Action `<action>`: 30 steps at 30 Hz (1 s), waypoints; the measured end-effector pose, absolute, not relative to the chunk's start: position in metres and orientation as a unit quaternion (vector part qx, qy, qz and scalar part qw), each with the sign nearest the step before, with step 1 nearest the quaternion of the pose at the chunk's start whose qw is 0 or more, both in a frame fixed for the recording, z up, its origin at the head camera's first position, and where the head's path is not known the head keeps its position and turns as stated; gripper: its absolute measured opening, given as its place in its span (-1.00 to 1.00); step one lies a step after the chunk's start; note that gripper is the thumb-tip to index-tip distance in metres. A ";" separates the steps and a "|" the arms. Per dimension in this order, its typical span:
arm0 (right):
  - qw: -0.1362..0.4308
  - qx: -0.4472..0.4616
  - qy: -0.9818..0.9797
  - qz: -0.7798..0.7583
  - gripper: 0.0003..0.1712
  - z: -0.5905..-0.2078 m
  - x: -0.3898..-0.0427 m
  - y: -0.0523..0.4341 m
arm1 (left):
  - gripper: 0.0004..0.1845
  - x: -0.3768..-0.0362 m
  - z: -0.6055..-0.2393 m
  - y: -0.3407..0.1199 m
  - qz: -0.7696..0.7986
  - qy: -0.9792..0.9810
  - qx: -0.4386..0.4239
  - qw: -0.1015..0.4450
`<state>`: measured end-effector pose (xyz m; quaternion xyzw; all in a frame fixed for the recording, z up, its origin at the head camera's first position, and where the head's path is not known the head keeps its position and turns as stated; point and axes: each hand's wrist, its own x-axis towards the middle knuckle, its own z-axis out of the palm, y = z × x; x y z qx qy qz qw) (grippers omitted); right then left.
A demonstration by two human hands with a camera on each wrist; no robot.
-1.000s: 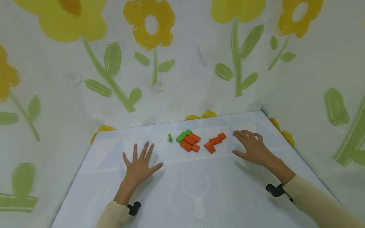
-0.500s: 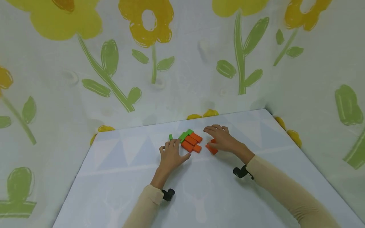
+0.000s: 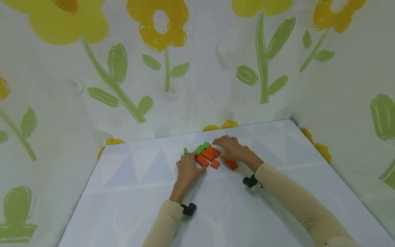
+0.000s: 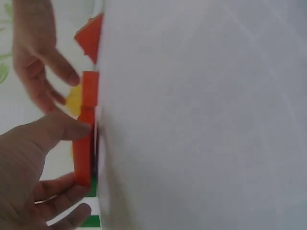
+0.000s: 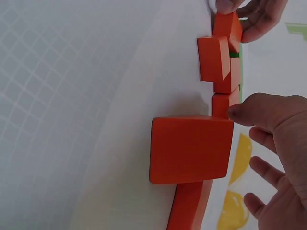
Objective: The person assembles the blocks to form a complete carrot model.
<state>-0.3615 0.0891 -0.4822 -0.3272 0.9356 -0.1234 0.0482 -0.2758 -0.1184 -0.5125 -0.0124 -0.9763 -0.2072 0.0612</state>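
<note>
Orange and green wooden blocks lie grouped on the table in the head view. My left hand (image 3: 186,170) pinches a long orange block (image 3: 202,160) at the group's near left, thumb at one end and fingertips at the other; the left wrist view shows this block (image 4: 82,160) close. My right hand (image 3: 230,150) hovers at the group's right side, fingers loosely bent. Its thumb tip is right at an orange block (image 5: 220,104) in the right wrist view, its other fingers apart. Two more orange blocks (image 3: 208,155) and green blocks (image 3: 200,149) adjoin. A small orange block (image 3: 215,164) lies in front.
An orange wedge-like block (image 3: 231,165) lies under the right wrist, with other orange pieces (image 3: 246,147) partly hidden behind that arm. One small green block (image 3: 185,151) stands apart at the left. Flower-print cloth (image 3: 197,75) rises behind the white table (image 3: 123,202).
Both hands have moved inward from the table's sides to the blocks. The left hand has taken hold of a long orange block. The small front orange block now sits slightly apart.
</note>
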 end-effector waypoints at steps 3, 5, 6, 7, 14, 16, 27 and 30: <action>0.058 -0.331 0.934 -0.119 -0.31 -0.485 -0.362 0.085 | -0.29 -0.270 -0.514 -0.128 -0.259 -0.964 -0.016 0.058; 0.064 -0.335 0.934 -0.109 -0.30 -0.486 -0.362 0.082 | -0.33 -0.264 -0.512 -0.135 -0.294 -0.954 -0.023 0.049; 0.067 -0.334 0.935 -0.102 -0.30 -0.486 -0.363 0.081 | -0.35 -0.261 -0.511 -0.138 -0.307 -0.950 -0.030 0.042; 0.069 -0.335 0.935 -0.096 -0.29 -0.486 -0.363 0.081 | -0.36 -0.258 -0.510 -0.140 -0.320 -0.946 -0.041 0.035; 0.072 -0.360 0.927 -0.076 -0.29 -0.483 -0.365 0.078 | -0.43 -0.232 -0.515 -0.154 -0.315 -0.940 -0.129 -0.014; 0.064 -0.373 0.923 -0.073 -0.31 -0.484 -0.366 0.078 | -0.44 -0.225 -0.517 -0.157 -0.317 -0.937 -0.147 -0.017; 0.078 -0.359 0.927 -0.072 -0.36 -0.486 -0.362 0.080 | -0.42 -0.203 -0.528 -0.174 -0.368 -0.912 -0.179 -0.022; 0.075 -0.365 0.926 -0.069 -0.37 -0.487 -0.360 0.081 | -0.41 -0.200 -0.531 -0.178 -0.373 -0.911 -0.178 -0.023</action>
